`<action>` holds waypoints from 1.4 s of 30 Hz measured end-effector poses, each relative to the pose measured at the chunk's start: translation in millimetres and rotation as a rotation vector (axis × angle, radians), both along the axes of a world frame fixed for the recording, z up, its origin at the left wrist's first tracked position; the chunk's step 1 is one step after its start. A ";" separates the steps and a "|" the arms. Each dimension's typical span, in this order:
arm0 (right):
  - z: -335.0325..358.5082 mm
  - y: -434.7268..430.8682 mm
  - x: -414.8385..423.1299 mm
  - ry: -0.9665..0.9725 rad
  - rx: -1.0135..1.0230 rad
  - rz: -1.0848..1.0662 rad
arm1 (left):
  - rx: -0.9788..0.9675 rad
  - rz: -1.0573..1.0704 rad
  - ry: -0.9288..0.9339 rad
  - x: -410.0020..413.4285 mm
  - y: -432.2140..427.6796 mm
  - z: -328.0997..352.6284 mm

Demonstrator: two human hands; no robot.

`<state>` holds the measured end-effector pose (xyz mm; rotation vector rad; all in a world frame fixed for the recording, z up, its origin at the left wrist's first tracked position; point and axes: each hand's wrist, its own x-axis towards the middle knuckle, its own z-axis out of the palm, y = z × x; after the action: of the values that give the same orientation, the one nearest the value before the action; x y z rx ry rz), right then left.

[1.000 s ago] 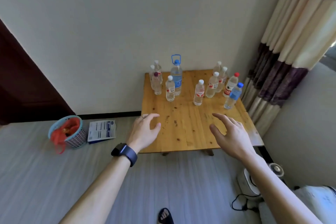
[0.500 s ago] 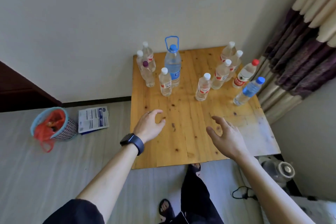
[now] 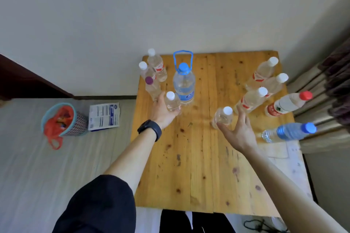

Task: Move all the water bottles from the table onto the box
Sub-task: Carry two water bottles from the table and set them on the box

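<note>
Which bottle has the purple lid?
The small bottle with the purple cap, at the table's far left among white-capped ones. Every other cap is white, blue or red.

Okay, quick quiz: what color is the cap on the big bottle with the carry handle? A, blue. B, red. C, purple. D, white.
A: the big bottle, standing at the back of the table beside the left hand, has a blue cap and a blue carry handle.

Left hand (image 3: pixel 162 111) wraps a white-capped bottle (image 3: pixel 172 102) on the wooden table (image 3: pixel 193 166). Right hand (image 3: pixel 239 130) sits spread wide, touching another bottle (image 3: pixel 223 117).
</note>
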<state>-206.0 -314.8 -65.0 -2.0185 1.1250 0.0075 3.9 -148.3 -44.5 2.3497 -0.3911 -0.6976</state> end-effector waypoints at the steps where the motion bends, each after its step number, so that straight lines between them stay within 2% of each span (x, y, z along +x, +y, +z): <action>1: -5.0 -5.8 6.7 -0.006 0.039 -0.002 | -0.016 0.009 0.016 6.3 -5.3 -3.9; 4: -22.8 -15.4 20.9 0.020 0.138 -0.004 | 0.012 -0.046 -0.004 19.8 -16.5 -19.3; 8: -38.1 -11.6 24.5 0.042 0.188 -0.015 | 0.108 -0.157 -0.131 22.4 -15.1 -30.4; 11: -38.0 -5.0 22.5 0.038 0.224 -0.011 | 0.103 -0.176 -0.180 10.5 -1.8 -29.6; 16: -33.0 15.8 2.9 0.081 0.259 0.041 | -0.005 0.035 -0.118 -28.7 37.9 -31.2; 20: -35.9 42.5 -24.5 0.059 0.252 0.037 | 0.038 0.118 -0.104 -61.7 60.9 -28.5; 31: -37.7 89.1 -60.8 0.060 0.279 -0.067 | 0.068 0.099 0.025 -94.3 79.5 -43.1; 38: -31.8 90.2 -50.1 0.031 0.269 -0.205 | -0.033 -0.061 0.176 -79.2 83.8 -61.0; 42: -30.1 95.8 -44.3 0.016 0.211 -0.265 | -0.084 -0.032 0.186 -82.5 81.7 -69.9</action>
<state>-250.2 -218.9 -95.1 -1.6764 1.3362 0.0075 -78.6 -66.7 -114.4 2.1823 -0.3692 -0.8895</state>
